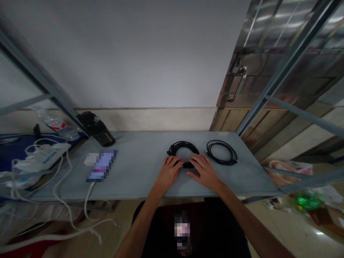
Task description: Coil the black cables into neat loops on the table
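Coil (185,143) of black cable lies on the grey tabletop (139,165), right of its middle and directly in front of the person. Several turns form a ring, with a thicker bunch at the far left. Both hands are at its near side. The left hand (170,171) has its fingers bent over the near left part; its thumb side faces the right hand (203,169). The right hand covers the near right part, its thumb spread apart from the forefinger. The fingers hide the contact, so it cannot be told whether either hand grips the cable or merely rests on it. The hands are near one another but apart.

A second ring (228,162) of black cable, thinner in bulk, lies flat just to the right, not held. At the far left of the tabletop a black bottle (100,132) leans in view, cap uppermost. Nearer the person lies a phone (103,165), its screen lit and partly pixelated; a white cable (87,197) runs from its near end over the table edge. A clear plastic bottle (59,125) lies further left. Beyond the table stands a pale wall (150,53); a metal door handle (241,84) shows at right.
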`<state>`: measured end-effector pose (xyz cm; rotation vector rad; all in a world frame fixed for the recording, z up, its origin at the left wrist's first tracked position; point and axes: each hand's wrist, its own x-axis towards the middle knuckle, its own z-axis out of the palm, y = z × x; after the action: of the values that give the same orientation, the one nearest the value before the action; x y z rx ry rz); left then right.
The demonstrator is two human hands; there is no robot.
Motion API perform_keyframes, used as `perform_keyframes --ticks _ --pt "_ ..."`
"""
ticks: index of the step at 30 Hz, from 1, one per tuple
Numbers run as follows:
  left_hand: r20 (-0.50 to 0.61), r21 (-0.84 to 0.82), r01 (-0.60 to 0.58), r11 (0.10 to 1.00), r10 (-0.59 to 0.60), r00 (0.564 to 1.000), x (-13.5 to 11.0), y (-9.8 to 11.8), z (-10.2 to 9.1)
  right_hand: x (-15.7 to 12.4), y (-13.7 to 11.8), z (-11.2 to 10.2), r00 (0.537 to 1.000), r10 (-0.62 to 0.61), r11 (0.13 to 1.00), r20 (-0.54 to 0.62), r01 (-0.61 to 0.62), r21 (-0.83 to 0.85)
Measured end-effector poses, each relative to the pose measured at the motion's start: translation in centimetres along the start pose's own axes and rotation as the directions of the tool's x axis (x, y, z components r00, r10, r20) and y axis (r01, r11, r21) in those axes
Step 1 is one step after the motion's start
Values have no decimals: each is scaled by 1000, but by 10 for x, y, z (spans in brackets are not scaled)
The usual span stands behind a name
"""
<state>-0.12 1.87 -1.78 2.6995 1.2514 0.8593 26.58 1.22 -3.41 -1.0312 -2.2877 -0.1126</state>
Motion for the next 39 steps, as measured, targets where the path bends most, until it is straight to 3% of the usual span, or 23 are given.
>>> perform_keyframes --ticks 5,15,24,28,31,35,39 --pt "-9 -10 18 1000 -18 1000 -1 -1 3 27 -15 23 998 29 997 53 -33 70" --pt "-179 10 161 987 -157 971 -1 4 3 29 -11 22 994 92 993 56 -96 71" --pt "-264 62 188 980 -165 950 -2 -2 8 31 -5 31 984 176 980 -28 -172 103" --pt "-245 50 208 977 -190 951 -2 -6 12 30 -1 34 966 230 960 -120 -205 188" --pt "-201 30 220 975 -209 957 -1 -10 14 28 2 36 924 320 926 -209 -258 276" --pt "-164 -2 211 977 -209 964 0 -13 16 24 4 29 818 506 829 -274 -373 417" --pt "-171 -24 206 978 -207 963 0 -12 18 21 5 13 645 696 685 -316 -464 562"
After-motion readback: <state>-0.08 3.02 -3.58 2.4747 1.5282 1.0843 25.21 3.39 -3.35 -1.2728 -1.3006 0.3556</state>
